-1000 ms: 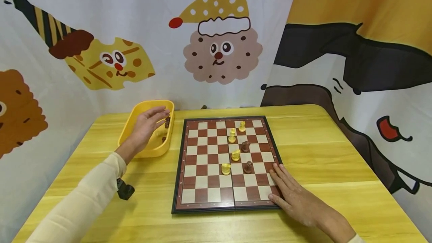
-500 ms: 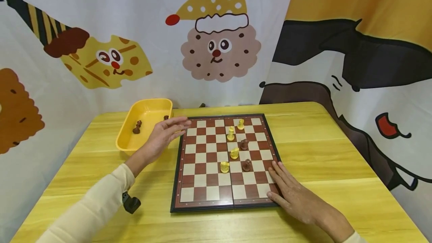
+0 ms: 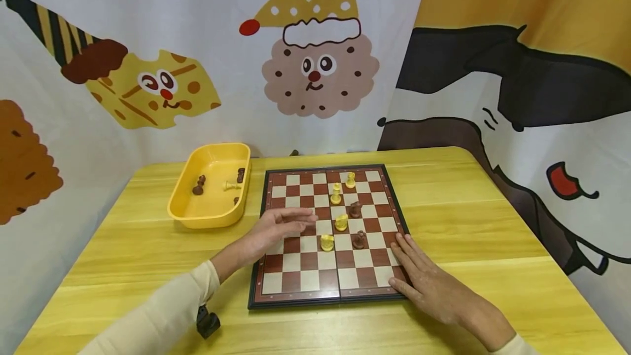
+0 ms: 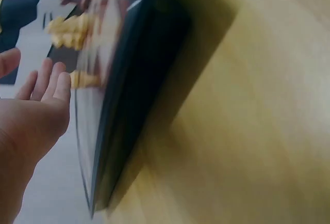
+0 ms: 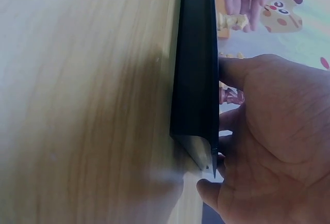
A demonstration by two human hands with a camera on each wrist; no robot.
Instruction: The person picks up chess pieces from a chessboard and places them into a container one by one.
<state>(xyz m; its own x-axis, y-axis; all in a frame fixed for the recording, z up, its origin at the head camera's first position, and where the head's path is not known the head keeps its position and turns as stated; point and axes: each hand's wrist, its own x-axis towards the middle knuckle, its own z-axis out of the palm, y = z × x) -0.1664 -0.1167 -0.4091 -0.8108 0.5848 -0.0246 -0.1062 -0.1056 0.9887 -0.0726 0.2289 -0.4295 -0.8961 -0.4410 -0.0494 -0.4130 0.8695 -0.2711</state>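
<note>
My left hand point(image 3: 271, 234) hovers above the left half of the chessboard point(image 3: 315, 281), fingers loosely extended toward the pieces and holding nothing. Nearest to it are a yellow knight point(image 3: 327, 243) and another yellow knight point(image 3: 341, 223). Farther back stand a taller yellow piece point(image 3: 336, 194) and a yellow pawn-sized piece point(image 3: 350, 181). Two brown pieces share the right half: a knight point(image 3: 355, 210) and a crowned-looking piece point(image 3: 359, 240). My right hand point(image 3: 434, 284) rests flat on the board's right edge. In the left wrist view, yellow pieces point(image 4: 69, 31) rise beyond the fingers.
A yellow plastic bin point(image 3: 207, 222) stands left of the board. Inside it lie several brown pieces point(image 3: 199, 185) and a yellow piece point(image 3: 231, 185). A printed curtain point(image 3: 236, 97) hangs behind the wooden table point(image 3: 468, 201).
My left hand has moved from over the bin, rightward and nearer, to above the board's left half. The right hand stays on the edge. The pieces keep their squares.
</note>
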